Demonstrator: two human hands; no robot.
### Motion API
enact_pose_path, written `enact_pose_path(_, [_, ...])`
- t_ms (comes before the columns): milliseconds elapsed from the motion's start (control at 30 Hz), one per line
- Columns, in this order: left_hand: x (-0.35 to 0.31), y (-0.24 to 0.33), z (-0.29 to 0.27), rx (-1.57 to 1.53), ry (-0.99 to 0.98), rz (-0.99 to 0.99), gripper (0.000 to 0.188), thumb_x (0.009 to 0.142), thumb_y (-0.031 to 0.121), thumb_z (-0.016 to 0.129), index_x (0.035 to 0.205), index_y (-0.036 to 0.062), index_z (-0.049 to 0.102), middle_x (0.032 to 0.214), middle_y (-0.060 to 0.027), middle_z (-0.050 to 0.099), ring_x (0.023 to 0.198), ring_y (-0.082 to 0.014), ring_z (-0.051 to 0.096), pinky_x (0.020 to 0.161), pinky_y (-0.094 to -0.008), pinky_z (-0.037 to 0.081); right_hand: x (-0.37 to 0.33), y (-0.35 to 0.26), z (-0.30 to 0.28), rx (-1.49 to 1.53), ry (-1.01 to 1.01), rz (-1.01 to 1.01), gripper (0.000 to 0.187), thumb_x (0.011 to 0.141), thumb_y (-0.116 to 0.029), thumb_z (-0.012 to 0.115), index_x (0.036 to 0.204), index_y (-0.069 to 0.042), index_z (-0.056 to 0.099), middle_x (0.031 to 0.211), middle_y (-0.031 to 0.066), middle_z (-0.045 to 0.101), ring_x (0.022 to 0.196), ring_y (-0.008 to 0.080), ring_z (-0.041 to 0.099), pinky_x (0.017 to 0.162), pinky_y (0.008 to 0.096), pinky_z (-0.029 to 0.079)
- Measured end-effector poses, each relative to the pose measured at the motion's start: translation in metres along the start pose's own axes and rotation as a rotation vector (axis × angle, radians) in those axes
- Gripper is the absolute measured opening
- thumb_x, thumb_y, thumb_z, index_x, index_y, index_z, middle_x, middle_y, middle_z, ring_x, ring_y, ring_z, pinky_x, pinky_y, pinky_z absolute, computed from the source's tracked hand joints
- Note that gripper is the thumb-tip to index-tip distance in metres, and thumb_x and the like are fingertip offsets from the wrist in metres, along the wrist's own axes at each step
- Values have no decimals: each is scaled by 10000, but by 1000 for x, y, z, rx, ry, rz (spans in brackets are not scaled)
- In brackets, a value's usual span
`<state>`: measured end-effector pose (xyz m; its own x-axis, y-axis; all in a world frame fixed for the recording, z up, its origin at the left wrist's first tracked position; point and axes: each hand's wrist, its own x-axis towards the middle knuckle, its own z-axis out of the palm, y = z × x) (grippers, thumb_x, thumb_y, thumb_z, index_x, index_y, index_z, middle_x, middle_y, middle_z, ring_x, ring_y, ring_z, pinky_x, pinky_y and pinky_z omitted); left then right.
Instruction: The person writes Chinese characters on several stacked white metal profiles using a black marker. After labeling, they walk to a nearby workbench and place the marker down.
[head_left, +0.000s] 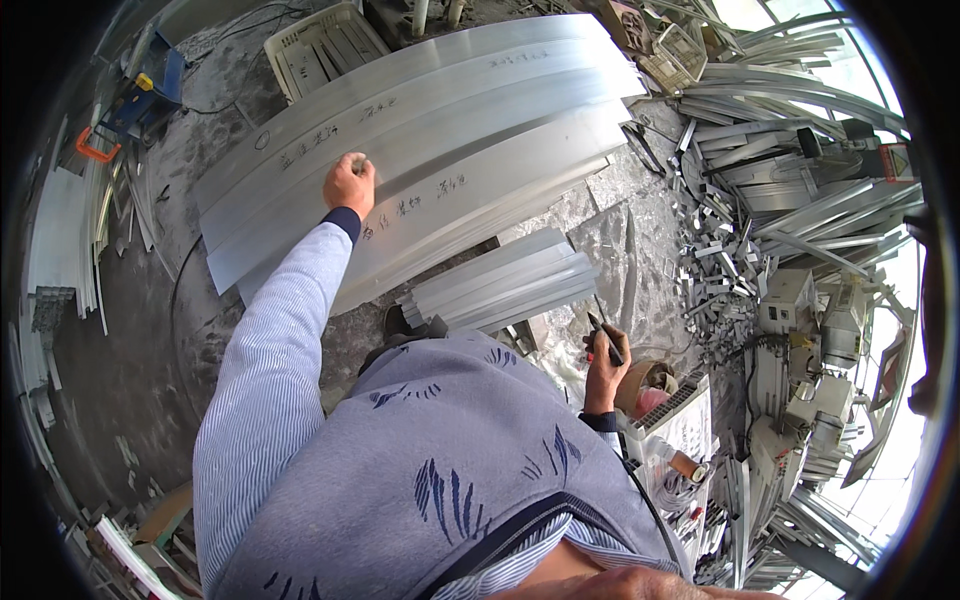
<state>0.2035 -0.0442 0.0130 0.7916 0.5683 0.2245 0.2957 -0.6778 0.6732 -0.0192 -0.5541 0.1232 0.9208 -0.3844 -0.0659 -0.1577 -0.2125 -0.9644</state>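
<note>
Long silver metal panels (480, 130) lie side by side in front of me, with handwriting in dark ink on some of them. Over the left part of these panels is my left hand (350, 187), its fingers curled together; whatever they hold, if anything, is hidden. Lower and to the right, clear of the panels, my right hand (604, 372) grips a black marker pen (611, 344) that points up and to the left. Between my body and the panels rests a stack of shorter metal profiles (505, 283).
A cream plastic crate (320, 50) with metal strips stands behind the panels. Small metal offcuts (725, 265) and long profiles (800, 110) are heaped on the right. Machines (810, 400) stand at lower right. A blue stand (150, 85) is at far left, near an orange clamp (97, 145).
</note>
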Motion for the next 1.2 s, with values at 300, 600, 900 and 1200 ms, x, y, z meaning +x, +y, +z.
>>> enact_pose_path(300, [-120,88,-1,-95,-43,67,71,922,221,752,939,152,747,806,-51,723,815,-311,716,728,-437,580,92,-8,-23,-52,-244,-118,253,1029,-123,702,1233,27,692,999,68,724,888,115,690,804,267,559])
enact_pose_path(600, [-138,101,11,146,97,79,98,930,213,755,1018,173,745,971,-27,705,968,-277,693,882,-444,537,162,-24,-3,-14,-471,-209,163,1012,-99,677,1090,38,715,885,86,744,834,151,714,800,288,553])
enact_pose_path(900, [-127,101,45,315,132,80,307,969,325,697,1260,235,734,1039,-37,641,1037,-275,646,935,-477,488,182,-52,43,-9,-558,-306,171,973,-55,748,1118,19,696,968,52,735,881,103,680,820,260,538])
enact_pose_path(1200, [-127,102,50,356,113,56,380,955,282,667,1328,235,723,1016,-45,621,987,-275,632,912,-479,490,245,-82,132,-251,-528,-455,193,948,-119,778,1087,14,763,857,56,764,774,59,653,715,234,520])
